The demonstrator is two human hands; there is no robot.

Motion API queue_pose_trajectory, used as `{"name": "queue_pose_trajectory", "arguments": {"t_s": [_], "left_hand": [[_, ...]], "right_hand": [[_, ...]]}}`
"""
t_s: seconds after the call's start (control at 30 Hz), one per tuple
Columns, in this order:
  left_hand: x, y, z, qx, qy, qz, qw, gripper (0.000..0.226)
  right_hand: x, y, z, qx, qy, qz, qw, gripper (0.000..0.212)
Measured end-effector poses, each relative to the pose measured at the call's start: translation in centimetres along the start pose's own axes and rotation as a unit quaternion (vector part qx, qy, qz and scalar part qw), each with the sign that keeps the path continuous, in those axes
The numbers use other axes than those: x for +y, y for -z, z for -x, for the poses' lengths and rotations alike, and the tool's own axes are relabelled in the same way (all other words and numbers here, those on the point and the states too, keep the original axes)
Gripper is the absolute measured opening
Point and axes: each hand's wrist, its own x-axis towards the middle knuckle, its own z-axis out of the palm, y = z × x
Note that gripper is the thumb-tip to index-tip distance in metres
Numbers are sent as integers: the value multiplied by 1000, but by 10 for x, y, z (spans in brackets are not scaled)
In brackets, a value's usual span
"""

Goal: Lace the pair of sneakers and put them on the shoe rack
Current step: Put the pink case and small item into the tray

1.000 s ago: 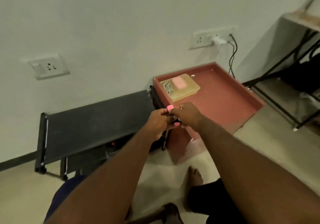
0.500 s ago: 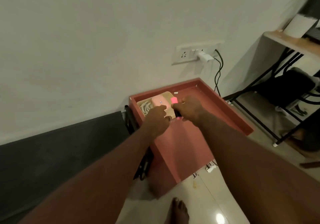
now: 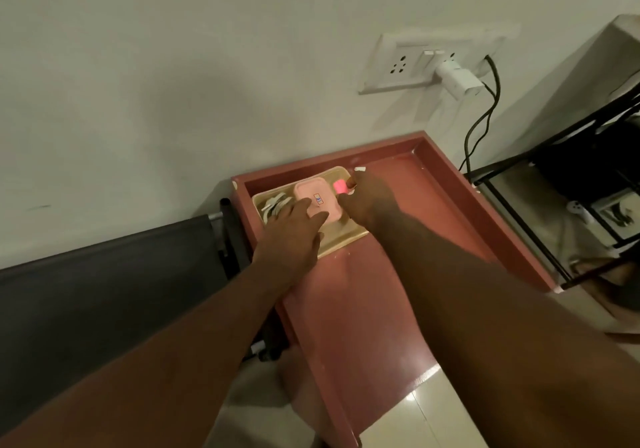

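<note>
No sneakers or laces are in view. The dark fabric top of the shoe rack (image 3: pixel 114 295) lies at the left, against the wall. My left hand (image 3: pixel 294 233) rests with straight fingers on a pink box (image 3: pixel 317 201) inside a beige tray (image 3: pixel 343 236). My right hand (image 3: pixel 367 198) holds a small bright pink object (image 3: pixel 340 186) between curled fingers just above the tray's right end. Several white cables (image 3: pixel 273 205) lie in the tray's left part, partly hidden by my left hand.
The beige tray sits on a red rimmed table (image 3: pixel 460 219) beside the rack. A wall socket (image 3: pixel 429 59) holds a white charger with black cables hanging down. A black metal frame (image 3: pixel 561 184) with shelves stands at the right. Pale tiled floor (image 3: pixel 426 420) shows below.
The view has moved closer and right over the red table. My left hand let go of the pink object and went flat onto the pink box; my right hand carried the object over the tray.
</note>
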Motion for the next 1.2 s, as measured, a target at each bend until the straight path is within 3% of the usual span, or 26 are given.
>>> {"name": "queue_pose_trajectory", "arguments": {"t_s": [0.17, 0.37, 0.47, 0.57, 0.67, 0.97, 1.2], "left_hand": [[2, -6, -1, 25, 18, -33, 999, 47], [1, -6, -2, 20, 16, -57, 998, 50], [0, -7, -2, 14, 19, -59, 998, 52], [1, -6, -1, 6, 18, -58, 998, 56], [2, -4, -2, 11, 19, -63, 998, 55], [2, -5, -3, 10, 22, -53, 998, 56], [2, -3, -3, -1, 23, -56, 998, 58]], "right_hand": [[-4, -11, -12, 23, 5, 47, 999, 34], [0, -7, -5, 49, 2, 12, 999, 35], [2, -8, -2, -20, 10, 78, 997, 23], [0, -8, 0, -61, 36, 139, 988, 27], [-5, -3, 0, -42, 61, 160, 984, 35], [1, -5, -8, -21, 63, 251, 966, 26], [-2, -3, -13, -84, 121, 273, 951, 25]]}}
